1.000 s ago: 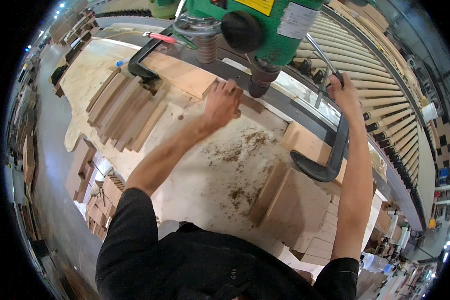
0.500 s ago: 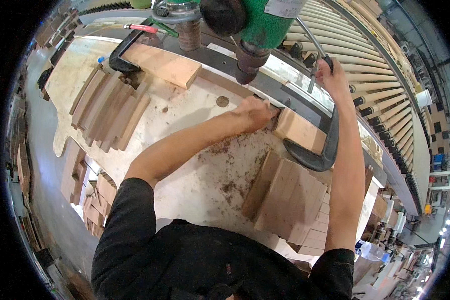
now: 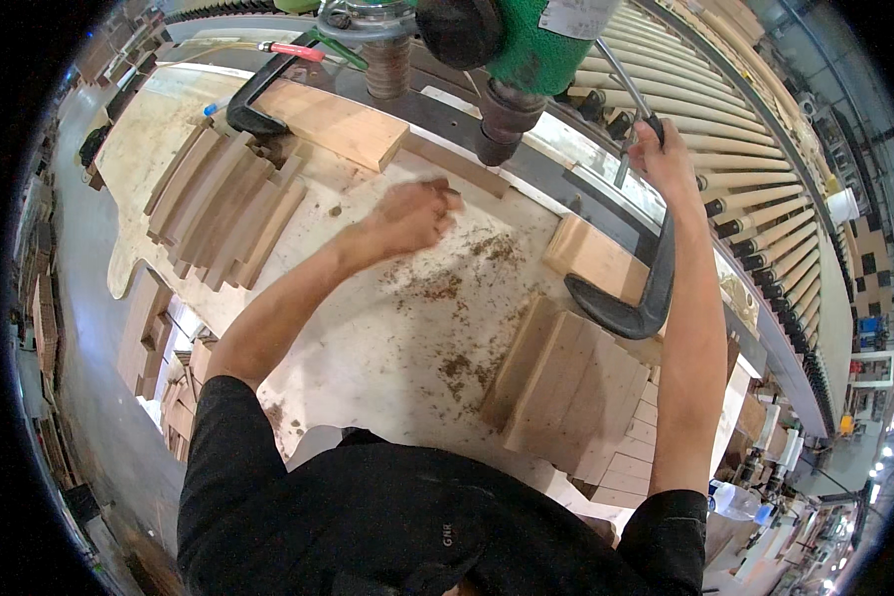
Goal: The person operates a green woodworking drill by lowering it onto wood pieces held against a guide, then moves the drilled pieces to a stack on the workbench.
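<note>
My left hand (image 3: 412,214) hovers low over the sawdust-strewn white table (image 3: 368,328), blurred, its fingers curled in with nothing seen inside them. It is just in front of a thin wooden fence strip (image 3: 459,165). My right hand (image 3: 661,154) is raised and wrapped around the metal feed lever (image 3: 624,84) of the green drill press (image 3: 526,40). The dark chuck (image 3: 500,117) hangs above the fence strip, between my two hands.
A black clamp (image 3: 253,99) pins a long wood block (image 3: 333,124) at the back left. Another black clamp (image 3: 626,310) holds a wood block (image 3: 591,256) on the right. Curved wood pieces (image 3: 223,204) lie stacked at left, and flat ones (image 3: 566,387) at right. Sawdust (image 3: 447,288) is scattered mid-table.
My left hand left the strip under the chuck, swung right to the right-hand block, then came back left over the table. My right hand kept hold of the lever.
</note>
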Motion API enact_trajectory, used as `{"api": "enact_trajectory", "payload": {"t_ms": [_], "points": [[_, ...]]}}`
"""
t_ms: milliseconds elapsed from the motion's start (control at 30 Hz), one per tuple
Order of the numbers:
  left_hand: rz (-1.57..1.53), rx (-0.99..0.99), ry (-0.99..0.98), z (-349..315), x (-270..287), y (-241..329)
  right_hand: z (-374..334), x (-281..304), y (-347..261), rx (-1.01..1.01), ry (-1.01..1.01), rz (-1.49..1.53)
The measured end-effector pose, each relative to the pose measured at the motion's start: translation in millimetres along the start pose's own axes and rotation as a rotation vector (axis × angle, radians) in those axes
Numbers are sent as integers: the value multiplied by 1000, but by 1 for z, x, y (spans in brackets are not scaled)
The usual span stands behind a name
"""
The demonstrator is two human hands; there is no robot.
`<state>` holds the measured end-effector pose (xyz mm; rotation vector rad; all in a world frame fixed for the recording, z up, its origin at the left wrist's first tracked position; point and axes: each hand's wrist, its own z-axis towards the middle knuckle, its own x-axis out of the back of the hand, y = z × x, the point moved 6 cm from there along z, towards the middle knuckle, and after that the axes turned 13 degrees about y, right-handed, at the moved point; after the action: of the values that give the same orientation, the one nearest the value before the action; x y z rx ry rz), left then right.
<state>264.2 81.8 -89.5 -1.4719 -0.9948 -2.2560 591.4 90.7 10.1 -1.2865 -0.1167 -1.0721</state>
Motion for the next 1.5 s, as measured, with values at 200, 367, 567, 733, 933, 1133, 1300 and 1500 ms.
{"api": "enact_trajectory", "payload": {"t_ms": [200,367,567,733,933,1133,1300,1500], "points": [[412,-176,294,47,26,-43,3,1,8,47,-45,-59],[327,-266,259,61,26,-65,3,-6,13,47,-47,-14],[210,-213,161,69,25,-66,-3,-44,16,23,-119,18],[191,-241,210,70,24,-66,6,-103,9,-57,-216,16],[175,-264,192,76,21,-74,26,-147,4,-81,-292,106],[158,-234,176,74,24,-79,21,-154,-8,-77,-276,117],[161,-204,135,77,15,-75,20,-108,38,37,-177,-127],[223,-54,105,61,40,-109,2,32,-12,173,36,-120]]}}
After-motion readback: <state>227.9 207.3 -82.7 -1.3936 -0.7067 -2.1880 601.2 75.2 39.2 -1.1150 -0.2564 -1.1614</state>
